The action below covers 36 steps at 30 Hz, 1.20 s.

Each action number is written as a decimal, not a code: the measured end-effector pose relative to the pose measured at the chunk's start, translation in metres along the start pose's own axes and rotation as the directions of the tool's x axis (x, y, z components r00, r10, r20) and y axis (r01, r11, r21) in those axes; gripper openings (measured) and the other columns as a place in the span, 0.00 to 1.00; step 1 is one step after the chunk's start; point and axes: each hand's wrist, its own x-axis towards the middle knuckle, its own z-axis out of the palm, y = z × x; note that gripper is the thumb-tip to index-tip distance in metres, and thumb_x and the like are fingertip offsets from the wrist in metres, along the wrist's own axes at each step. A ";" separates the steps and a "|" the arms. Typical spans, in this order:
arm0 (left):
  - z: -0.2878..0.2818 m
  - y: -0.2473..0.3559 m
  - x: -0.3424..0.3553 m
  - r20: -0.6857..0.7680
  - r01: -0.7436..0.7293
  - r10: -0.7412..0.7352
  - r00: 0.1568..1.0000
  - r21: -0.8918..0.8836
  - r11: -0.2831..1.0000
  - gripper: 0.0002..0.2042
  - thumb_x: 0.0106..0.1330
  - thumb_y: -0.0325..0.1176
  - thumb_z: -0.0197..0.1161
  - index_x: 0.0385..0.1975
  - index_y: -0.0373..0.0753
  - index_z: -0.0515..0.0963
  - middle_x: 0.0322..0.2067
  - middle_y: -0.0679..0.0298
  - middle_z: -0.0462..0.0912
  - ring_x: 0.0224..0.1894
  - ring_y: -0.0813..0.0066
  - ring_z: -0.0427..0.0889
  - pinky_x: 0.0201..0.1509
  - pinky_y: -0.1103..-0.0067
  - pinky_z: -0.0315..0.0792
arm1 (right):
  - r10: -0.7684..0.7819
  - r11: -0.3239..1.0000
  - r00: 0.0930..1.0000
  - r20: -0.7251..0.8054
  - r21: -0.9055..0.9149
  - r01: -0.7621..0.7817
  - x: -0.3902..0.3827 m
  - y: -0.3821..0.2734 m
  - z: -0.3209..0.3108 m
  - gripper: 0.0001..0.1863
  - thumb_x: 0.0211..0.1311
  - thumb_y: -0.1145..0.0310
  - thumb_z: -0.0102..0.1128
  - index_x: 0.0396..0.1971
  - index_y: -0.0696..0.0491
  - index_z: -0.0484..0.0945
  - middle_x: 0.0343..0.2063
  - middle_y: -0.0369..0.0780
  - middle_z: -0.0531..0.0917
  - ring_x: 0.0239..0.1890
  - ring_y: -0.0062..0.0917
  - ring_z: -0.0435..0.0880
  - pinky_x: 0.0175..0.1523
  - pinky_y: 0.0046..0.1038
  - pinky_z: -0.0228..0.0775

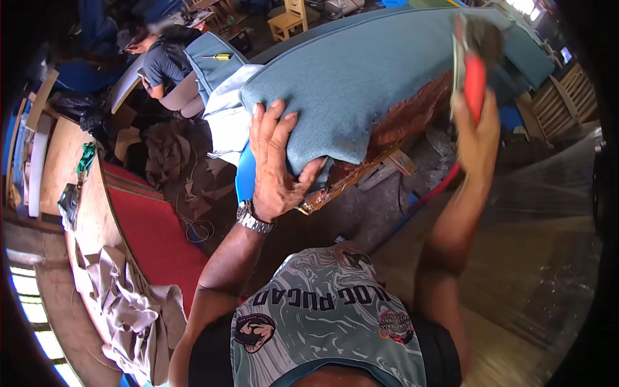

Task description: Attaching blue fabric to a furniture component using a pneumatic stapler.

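Observation:
A large padded furniture piece covered in blue-grey fabric (361, 77) lies in front of me. My left hand (277, 164), with a metal watch (255, 219) at the wrist, grips its near-left corner, fingers over the top and thumb at the fabric's edge. Below that edge, reddish-brown covering (412, 119) and a wooden frame rail (361, 177) are exposed. Raised over the right part of the piece, my right hand (476, 138) is closed around the red grip of a staple gun (475, 80). Motion blurs the gun's head. A red hose (442, 186) runs below that hand.
A yellow-handled screwdriver (217, 57) lies on a blue-grey cushion at the far left, near a crouching person (169, 71). White cloth (229, 116) hangs beside my left hand. A red panel (151, 222) and crumpled beige fabric (126, 303) are at left. A wooden chair (288, 22) stands behind.

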 end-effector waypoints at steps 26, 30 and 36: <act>0.011 -0.004 0.002 -0.022 -0.072 0.072 0.997 0.019 0.997 0.41 0.46 0.28 0.74 0.66 0.38 0.64 0.69 0.50 0.62 0.74 0.40 0.53 0.75 0.51 0.49 | -0.069 0.688 0.817 0.573 0.620 -0.377 -0.184 -0.035 0.043 0.39 0.47 0.68 0.78 0.58 0.68 0.71 0.51 0.48 0.83 0.52 0.29 0.84 0.59 0.33 0.73; 0.008 -0.003 0.002 0.005 -0.048 0.048 0.999 0.010 0.999 0.44 0.40 0.24 0.73 0.65 0.38 0.65 0.69 0.50 0.62 0.74 0.40 0.52 0.75 0.51 0.49 | -0.084 0.691 0.807 0.584 0.618 -0.375 -0.169 -0.030 0.044 0.34 0.46 0.68 0.77 0.53 0.69 0.76 0.46 0.48 0.86 0.46 0.27 0.87 0.55 0.31 0.76; 0.014 -0.001 0.005 -0.019 -0.039 0.039 0.999 0.010 0.999 0.47 0.36 0.23 0.74 0.65 0.39 0.62 0.69 0.50 0.61 0.73 0.38 0.53 0.74 0.51 0.50 | -0.082 0.758 0.860 0.503 0.592 -0.274 -0.181 -0.019 0.067 0.31 0.44 0.61 0.77 0.48 0.62 0.80 0.35 0.44 0.86 0.36 0.28 0.87 0.41 0.28 0.76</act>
